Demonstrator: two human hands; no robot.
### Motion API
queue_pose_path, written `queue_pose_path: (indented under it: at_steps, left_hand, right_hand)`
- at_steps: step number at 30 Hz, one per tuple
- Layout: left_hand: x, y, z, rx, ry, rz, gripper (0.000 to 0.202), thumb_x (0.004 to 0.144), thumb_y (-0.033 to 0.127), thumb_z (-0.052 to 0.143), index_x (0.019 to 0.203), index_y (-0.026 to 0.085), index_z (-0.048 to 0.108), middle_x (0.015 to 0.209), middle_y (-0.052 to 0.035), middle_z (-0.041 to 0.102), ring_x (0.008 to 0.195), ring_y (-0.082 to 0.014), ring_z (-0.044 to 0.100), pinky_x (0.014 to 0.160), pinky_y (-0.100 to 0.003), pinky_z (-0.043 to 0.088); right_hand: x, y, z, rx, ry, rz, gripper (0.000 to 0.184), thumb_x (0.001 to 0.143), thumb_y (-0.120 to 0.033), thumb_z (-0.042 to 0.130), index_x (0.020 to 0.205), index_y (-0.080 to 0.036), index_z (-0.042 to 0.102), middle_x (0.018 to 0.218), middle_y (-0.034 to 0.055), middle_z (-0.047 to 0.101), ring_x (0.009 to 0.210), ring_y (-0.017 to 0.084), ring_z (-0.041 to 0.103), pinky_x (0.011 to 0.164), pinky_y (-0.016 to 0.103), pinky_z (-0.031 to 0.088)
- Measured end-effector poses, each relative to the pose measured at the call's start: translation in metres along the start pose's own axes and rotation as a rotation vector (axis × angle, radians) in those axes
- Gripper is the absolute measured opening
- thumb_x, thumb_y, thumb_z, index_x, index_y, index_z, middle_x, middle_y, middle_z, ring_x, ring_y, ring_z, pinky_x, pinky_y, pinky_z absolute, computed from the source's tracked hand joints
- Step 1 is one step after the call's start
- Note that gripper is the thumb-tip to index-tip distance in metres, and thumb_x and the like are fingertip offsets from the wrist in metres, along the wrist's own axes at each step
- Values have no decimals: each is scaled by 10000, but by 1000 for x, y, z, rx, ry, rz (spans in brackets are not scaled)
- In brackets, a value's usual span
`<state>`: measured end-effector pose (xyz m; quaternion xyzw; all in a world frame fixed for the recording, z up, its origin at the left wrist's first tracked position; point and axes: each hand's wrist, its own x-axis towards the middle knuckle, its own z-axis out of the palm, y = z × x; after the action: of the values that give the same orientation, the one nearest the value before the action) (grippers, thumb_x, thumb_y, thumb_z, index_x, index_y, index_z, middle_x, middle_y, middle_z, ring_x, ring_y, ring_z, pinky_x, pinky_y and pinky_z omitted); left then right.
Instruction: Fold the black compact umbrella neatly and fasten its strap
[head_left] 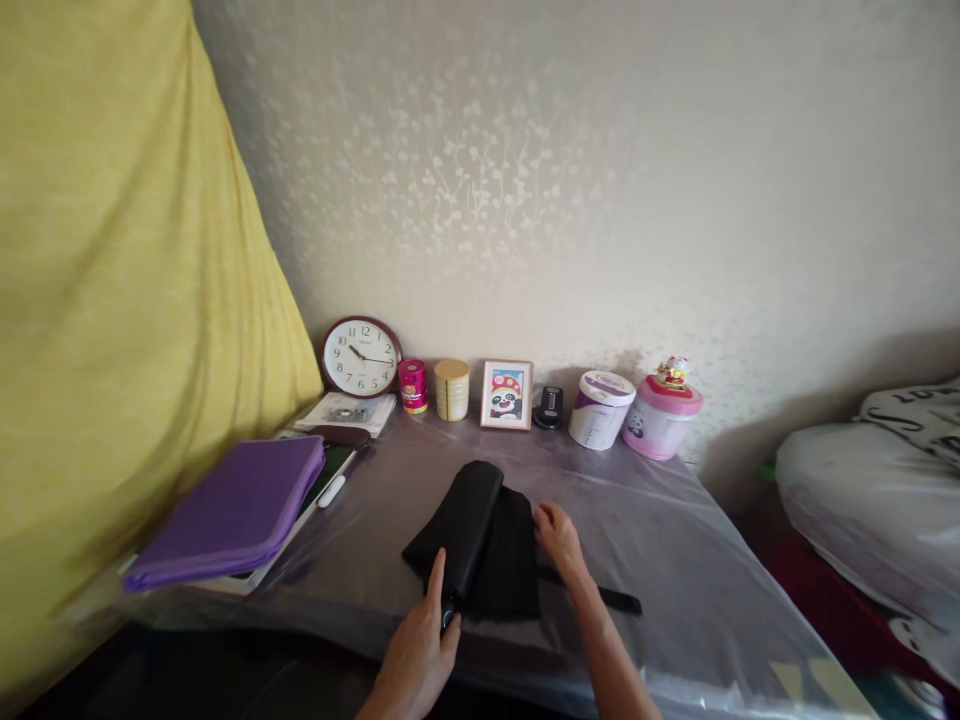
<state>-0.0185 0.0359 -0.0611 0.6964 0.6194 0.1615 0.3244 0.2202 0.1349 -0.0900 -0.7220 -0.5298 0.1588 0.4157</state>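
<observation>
A folded black umbrella (pixel 480 535) lies on a table covered with clear plastic (pixel 675 570), its loose fabric spread to the right of the rolled part. My left hand (pixel 420 645) grips the handle end near the front edge, with the forefinger stretched along the roll. My right hand (pixel 559 540) rests on the right edge of the black fabric, fingers curled and pinching it. A black strap (pixel 615 598) trails out to the right under my right wrist.
A purple zip case (pixel 240 510) lies on books at the left. Along the wall stand a round clock (pixel 361 357), a pink tin (pixel 412 386), a yellow tin (pixel 451 389), a framed panda picture (pixel 506 394), a white tub (pixel 600 408) and a pink tub (pixel 661 415). A yellow curtain (pixel 112 300) hangs at left; bedding (pixel 862 500) lies at right.
</observation>
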Motion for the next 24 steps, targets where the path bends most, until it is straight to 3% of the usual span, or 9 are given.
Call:
queue_pose_path:
  at_steps: [2,4,6,8,17,20,24]
  left_hand:
    - [0,0,-2,-47,-3,0,691,847,268,367,1383,208,-65,1053,-76,617,839,-137,614,720,-207,411]
    - [0,0,-4,-129,-38,-20,680,859,293,338,1376,223,-99,1006,-74,625,639,-111,617,600,-201,432]
    - [0,-1,-5,-246,-98,-64,665,870,331,297,1363,250,-143,921,-57,631,427,-75,538,433,-186,398]
    - [0,-4,-5,-359,-132,-96,656,871,361,281,1353,287,-159,892,-40,617,336,-49,466,337,-170,348]
    - [-3,-3,-9,-474,-129,-93,677,862,392,327,1340,348,-150,1040,-51,562,317,9,436,308,-127,331]
    - [-3,-2,-11,-499,-146,-86,682,860,375,329,1331,367,-163,1133,-76,513,317,16,439,309,-134,343]
    - [-2,-4,-10,-488,-154,-82,675,864,367,322,1330,367,-167,1112,-71,515,322,16,440,322,-135,355]
  right_hand:
    - [-4,-1,-2,26,-62,50,247,768,-291,437,868,-183,636,745,45,662,720,173,624,599,241,465]
    - [-6,-3,-2,44,-99,84,260,775,-308,429,854,-175,638,716,42,656,671,167,620,556,236,456]
    - [-6,-6,-2,50,-99,94,276,786,-326,418,832,-171,642,690,40,649,630,161,611,526,232,444]
    - [-5,-8,-1,51,-93,105,301,797,-350,404,807,-167,643,668,41,642,607,158,603,509,230,432]
    - [1,-22,12,10,-19,68,343,794,-382,422,543,-193,560,570,44,602,583,173,573,544,245,383]
    - [-1,-19,10,10,0,48,326,782,-342,431,505,-201,531,546,39,588,562,173,560,545,251,368]
    - [-6,-14,4,28,36,30,331,775,-343,418,496,-203,528,545,43,590,557,172,547,533,253,357]
